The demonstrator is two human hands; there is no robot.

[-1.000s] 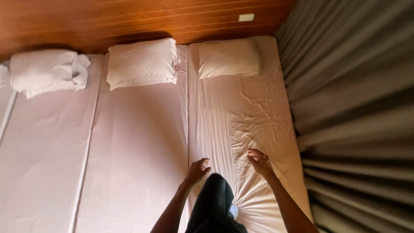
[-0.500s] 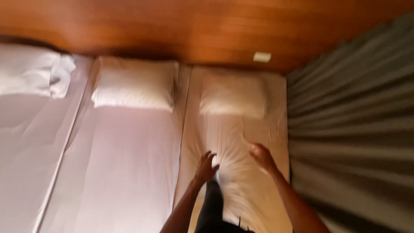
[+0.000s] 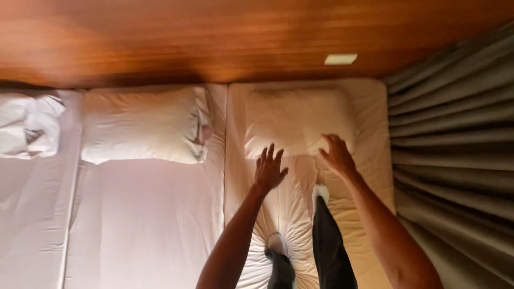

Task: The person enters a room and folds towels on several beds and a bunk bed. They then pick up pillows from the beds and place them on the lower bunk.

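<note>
Both hands out over the right-hand pillow at the head of the bed

Far left, a rumpled white bundle [image 3: 29, 126]; next a plump pillow [image 3: 142, 126] on the middle mattress. Left hand [image 3: 269, 170], fingers spread, empty, hovers at the right-hand pillow [image 3: 297, 120]'s near edge; right hand [image 3: 338, 155], loosely open, reaches its right corner. That pillow lies against the wooden headboard [image 3: 214, 37]. Looks soft and light, best gripped by both near corners. Grey curtain [image 3: 455, 139] alongside.

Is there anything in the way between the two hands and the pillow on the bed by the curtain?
Nothing visible is in the way. The left hand and right hand are spread open at the near edge of the cream pillow, with only bare sheet below. Whether they touch it cannot be told.
</note>
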